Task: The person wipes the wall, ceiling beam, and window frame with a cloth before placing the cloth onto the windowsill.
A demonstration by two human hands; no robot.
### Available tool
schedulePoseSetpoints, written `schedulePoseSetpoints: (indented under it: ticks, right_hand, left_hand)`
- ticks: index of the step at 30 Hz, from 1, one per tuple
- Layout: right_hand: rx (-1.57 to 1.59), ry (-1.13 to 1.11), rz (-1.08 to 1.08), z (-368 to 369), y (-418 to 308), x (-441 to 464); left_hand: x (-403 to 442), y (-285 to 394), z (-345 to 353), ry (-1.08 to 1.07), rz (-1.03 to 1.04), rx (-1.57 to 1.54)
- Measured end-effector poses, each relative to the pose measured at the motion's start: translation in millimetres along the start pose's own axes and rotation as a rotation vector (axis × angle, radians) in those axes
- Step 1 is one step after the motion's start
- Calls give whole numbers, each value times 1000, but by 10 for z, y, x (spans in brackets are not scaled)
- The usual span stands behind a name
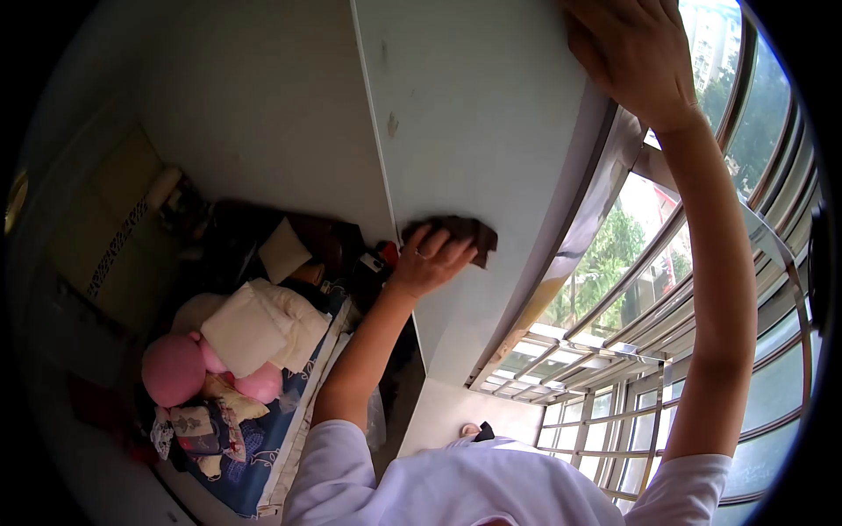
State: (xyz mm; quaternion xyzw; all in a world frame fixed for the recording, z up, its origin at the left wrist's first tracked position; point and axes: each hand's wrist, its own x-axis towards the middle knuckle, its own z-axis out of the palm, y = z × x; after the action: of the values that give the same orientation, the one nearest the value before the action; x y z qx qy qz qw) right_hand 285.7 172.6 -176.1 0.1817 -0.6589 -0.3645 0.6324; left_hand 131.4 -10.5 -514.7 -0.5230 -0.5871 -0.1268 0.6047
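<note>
My left hand (pixel 431 263) presses a dark brown cloth (pixel 481 240) against the pale wall panel (pixel 478 114), its fingers spread over the folded fabric. Part of the cloth is hidden under the palm. Higher up, my right hand (pixel 636 61) lies against the panel's edge beside the window, fingers stretched out and nothing visible in them. The fingertips are cut off by the top of the view. Two faint dark smudges (pixel 392 124) mark the panel above the cloth.
On the right are a window with metal bars (pixel 614 355) and its frame. At lower left stands a bed (pixel 294 412) heaped with cushions, a pink plush toy (pixel 173 369) and folded bedding (pixel 246 329). A foot (pixel 471 430) shows near a white ledge (pixel 438 412) below.
</note>
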Motion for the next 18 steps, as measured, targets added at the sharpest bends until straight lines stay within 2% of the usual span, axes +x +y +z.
schedulePoseSetpoints:
  ticks: [2, 3, 5, 8, 9, 11, 13, 16, 18]
  right_hand:
    - [18, -174, -6, 15, -109, -87]
    - [72, -137, -5, 149, -270, -312]
    - [232, -275, -46, 94, -656, -605]
    - [518, -545, -151, -19, -1283, -1131]
    - [512, -577, -178, -33, -1395, -1233]
    - [519, -598, -134, -77, -1422, -1216]
    - [480, -572, -146, -54, -1439, -1222]
    - [430, -555, -155, -58, -1463, -1233]
    - [415, -567, -151, -70, -1462, -1244]
  left_hand:
    - [326, -384, -78, 85, -161, 118]
    - [465, -495, -130, 131, -239, 190]
    - [493, -460, -79, 176, -341, 233]
    - [208, -7, 50, 147, -503, 223]
    - [-6, 160, 181, 178, -578, 210]
    - [-563, 646, 317, 80, -618, 174]
    - [-906, 1266, 320, -126, -813, 156]
    - [-1031, 2085, 500, -112, -1363, 28]
    - [-952, 2206, 556, -120, -1700, -121]
